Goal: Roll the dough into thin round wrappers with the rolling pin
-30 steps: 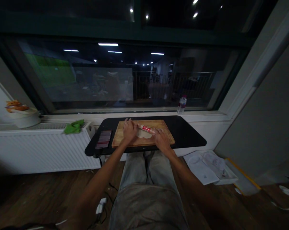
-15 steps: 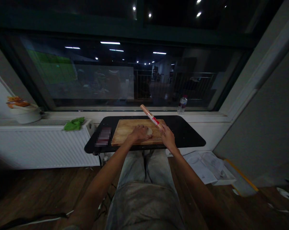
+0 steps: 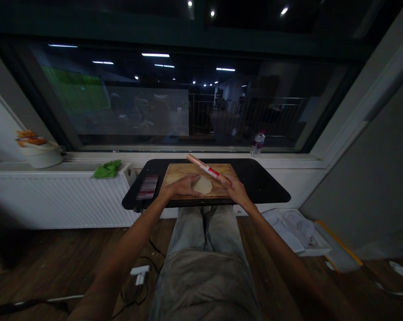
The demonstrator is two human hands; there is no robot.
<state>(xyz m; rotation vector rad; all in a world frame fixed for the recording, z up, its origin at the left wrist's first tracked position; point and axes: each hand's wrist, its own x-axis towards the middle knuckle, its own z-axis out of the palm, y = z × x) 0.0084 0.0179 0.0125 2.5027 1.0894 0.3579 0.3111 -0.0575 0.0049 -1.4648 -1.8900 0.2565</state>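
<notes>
My right hand [image 3: 234,187] is closed around the near end of a rolling pin [image 3: 204,167]. The light wooden pin carries a red and white label and slants up and left over the wooden board [image 3: 171,173]. A flat, pale, roughly round piece of dough [image 3: 203,185] lies on the board below the pin. At its left side, my left hand [image 3: 184,185] has fingers on the far edge and thumb on the near edge, with the dough between them.
The board rests on a small black table [image 3: 265,185]. A blurred-out flat item [image 3: 148,187] lies at the table's left. A bottle [image 3: 258,143] stands on the sill. Left is a radiator [image 3: 54,198] with a green cloth [image 3: 108,169]; a white box [image 3: 302,232] is on the floor at right.
My left hand has moved left, from covering the dough to its left edge, so more dough shows. The pin's far end has swung lower and left. The view has shifted slightly.
</notes>
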